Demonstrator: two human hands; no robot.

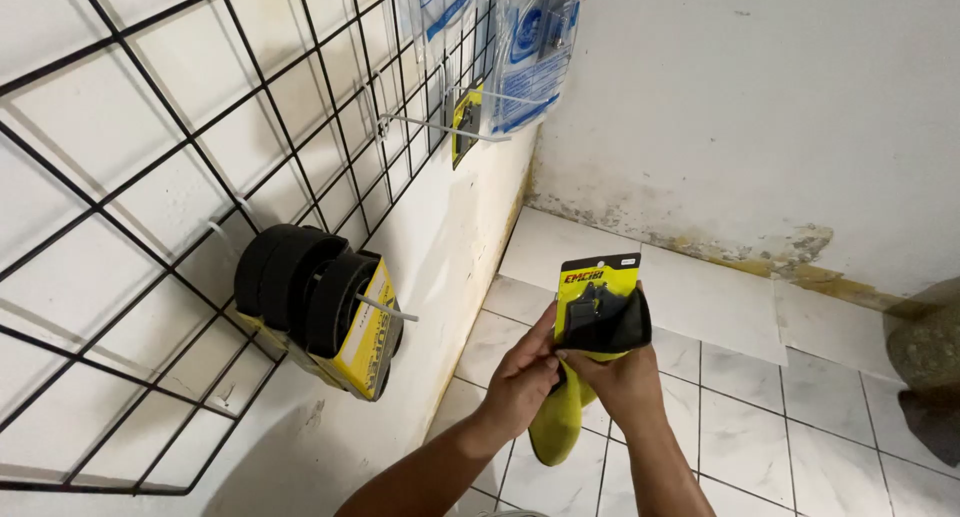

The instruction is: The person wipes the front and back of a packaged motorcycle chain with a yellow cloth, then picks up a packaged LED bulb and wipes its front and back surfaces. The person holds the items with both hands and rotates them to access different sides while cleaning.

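both hands: meeting in front of the person, low and right of centre, over the tiled floor [740, 417]
left hand [522, 375]: curling in from the left, thumb and fingers closing on the lower left edge of the yellow carded pack [597, 297]
right hand [622, 377]: coming up from below, fingers pinching the pack's bottom edge, just beside the left hand (the two are touching or nearly so; cannot tell which)
yellow carded pack: standing roughly upright above both hands, its black top strip uppermost, a dark part showing on its face
black flap [625, 327]: wrapping across the lower right of the pack, sitting right over the right hand's knuckles
yellow-green cloth [557, 427]: hanging down below the hands, between the two forearms
wire grid panel [150, 177]: leaning along the white wall [450, 227] on the left, well apart from the hands
black rolls in yellow card [320, 307]: hanging on a metal hook [385, 307] off the grid, left of the hands and a little higher
bare hook [440, 129]: sticking out of the grid further up
clear bags with blue print [535, 47]: hanging at the top, well above the pack
small yellow pack [465, 122]: hanging under the bags, against the wall
dark object [930, 367]: sitting on the floor at the right edge (partly cut off, too unclear to name)
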